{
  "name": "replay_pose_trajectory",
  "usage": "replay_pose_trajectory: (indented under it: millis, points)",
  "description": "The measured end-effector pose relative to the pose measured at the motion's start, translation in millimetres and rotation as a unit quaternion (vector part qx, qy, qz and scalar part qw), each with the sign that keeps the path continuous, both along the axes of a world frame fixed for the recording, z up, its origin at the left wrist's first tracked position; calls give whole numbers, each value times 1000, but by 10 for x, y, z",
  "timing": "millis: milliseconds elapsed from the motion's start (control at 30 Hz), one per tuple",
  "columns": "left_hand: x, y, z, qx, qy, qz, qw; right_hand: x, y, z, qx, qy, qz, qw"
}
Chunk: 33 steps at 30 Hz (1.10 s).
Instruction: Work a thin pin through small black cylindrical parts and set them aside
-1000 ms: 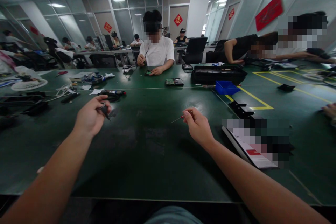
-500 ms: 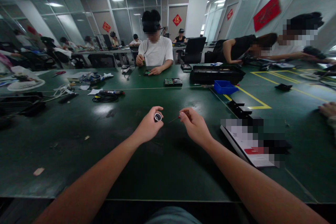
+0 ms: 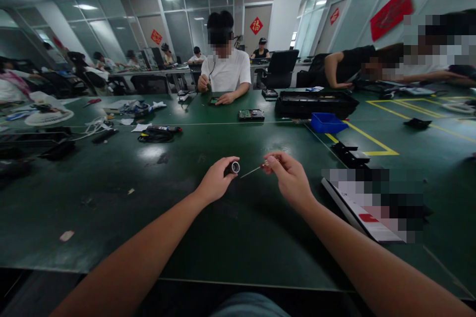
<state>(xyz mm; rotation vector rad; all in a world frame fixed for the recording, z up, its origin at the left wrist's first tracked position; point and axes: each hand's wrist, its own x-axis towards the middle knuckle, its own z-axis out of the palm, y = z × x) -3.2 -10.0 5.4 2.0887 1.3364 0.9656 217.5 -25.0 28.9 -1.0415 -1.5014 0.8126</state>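
Note:
My left hand (image 3: 217, 178) is closed around a short dark cylinder (image 3: 232, 168) with a pale ring at its open end. That end faces right and toward me; what the cylinder is, I cannot tell. In my right hand (image 3: 288, 173) is a screwdriver (image 3: 252, 172) with a reddish handle, held between thumb and fingers. Its thin shaft points left and slightly down, the tip just short of the cylinder and apart from it. Both hands are above the green table (image 3: 230, 237).
A blue bin (image 3: 329, 123), a long black housing (image 3: 316, 105) and a circuit-board unit (image 3: 251, 115) lie farther back. Black brackets (image 3: 351, 154) and a white box (image 3: 357, 208) are to the right. Cables (image 3: 158, 133) sit left. Across the table a person (image 3: 226, 72) works.
The whole view has shifted slightly. The cylinder has turned so more of its dark side shows, and more of the screwdriver's shaft and handle is visible. Both hands keep their hold.

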Motion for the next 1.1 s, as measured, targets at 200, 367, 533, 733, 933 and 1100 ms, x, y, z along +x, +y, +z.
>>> replay_pose_trajectory:
  millis: [200,367,533,733,933,1100]
  points:
    - [-39,28,-39,16,-6,-15,1000,10,24,-29,-16,44,6,999]
    - [-11,0,0,22,5,-25,999,6,19,-57,-19,-19,-11,1000]
    - [-12,18,-3,23,6,-20,1000,10,40,-79,-6,-37,-35,999]
    - [-29,40,-45,14,15,-27,999,5,20,-45,-11,-34,7,999]
    - [-28,31,-38,13,24,-31,999,9,38,-60,-12,-23,-30,999]
    - [-26,26,-26,14,28,-30,999,19,41,-56,-19,-26,-12,999]
